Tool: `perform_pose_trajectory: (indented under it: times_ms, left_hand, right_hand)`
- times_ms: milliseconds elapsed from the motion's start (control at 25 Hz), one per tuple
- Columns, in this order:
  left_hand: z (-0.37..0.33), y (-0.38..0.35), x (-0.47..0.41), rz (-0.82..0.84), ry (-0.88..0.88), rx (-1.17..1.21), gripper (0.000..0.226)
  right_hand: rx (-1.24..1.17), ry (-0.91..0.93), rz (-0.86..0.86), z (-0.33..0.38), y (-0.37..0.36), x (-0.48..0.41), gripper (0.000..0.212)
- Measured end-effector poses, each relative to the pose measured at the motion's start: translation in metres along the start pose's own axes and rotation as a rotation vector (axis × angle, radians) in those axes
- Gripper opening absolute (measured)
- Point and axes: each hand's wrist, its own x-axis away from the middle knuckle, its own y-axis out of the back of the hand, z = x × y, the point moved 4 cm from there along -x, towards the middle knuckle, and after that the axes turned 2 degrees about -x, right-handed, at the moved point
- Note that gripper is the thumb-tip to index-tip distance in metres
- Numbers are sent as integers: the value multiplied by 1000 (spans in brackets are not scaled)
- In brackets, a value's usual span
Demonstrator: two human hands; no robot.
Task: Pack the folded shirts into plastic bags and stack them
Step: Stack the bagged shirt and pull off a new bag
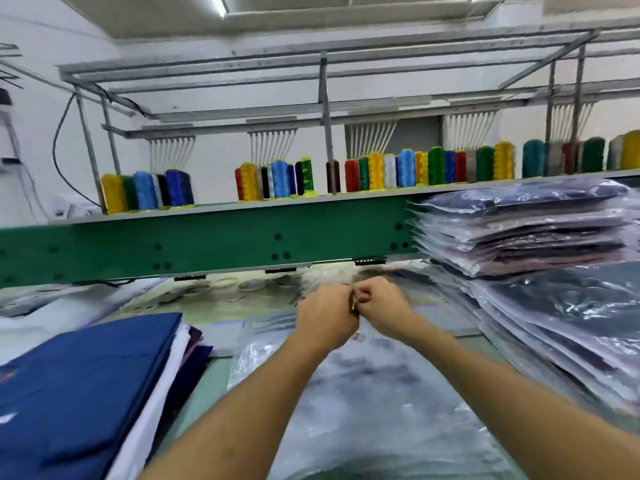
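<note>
Bagging step: my left hand (325,318) and right hand (381,306) pinch the plastic bag (363,403) at its far edge; best parted evenly, gently.

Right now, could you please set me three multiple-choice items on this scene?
1. Where is the stack of bagged shirts? A at the right; B at the left; C on the floor.
2. What colour is the top folded shirt at the left? A red; B blue; C yellow.
3. How are the left hand and right hand? A flat, apart; B one hidden; C together, pinching the plastic bag's far edge.
Answers: 1 A, it rises at the right; 2 B, plainly blue cloth; 3 C, curled fingers meet there.
</note>
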Motion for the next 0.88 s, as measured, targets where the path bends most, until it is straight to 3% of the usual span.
perform_pose_trajectory:
  times_ms: [120,320,400,480,680,880]
  left_hand:
    - [45,-15,30,70,77,-26,18]
    - [99,-69,71,207,241,83,19]
    - [113,-95,87,294,287,64,60]
    - [121,-109,94,285,285,89,76]
    - [134,-109,85,180,255,288,48]
    - [136,-108,85,71,275,228,23]
  right_hand:
    - [-142,-2,51,8,-55,10,37]
    - [-181,-68,103,-7,-130,33,38]
    - [-164,-100,106,-22,-143,44,36]
    - [-124,-91,114,-35,-148,50,36]
    - [17,-39,79,-51,-133,51,28]
    - [100,-243,7,-81,-105,48,12]
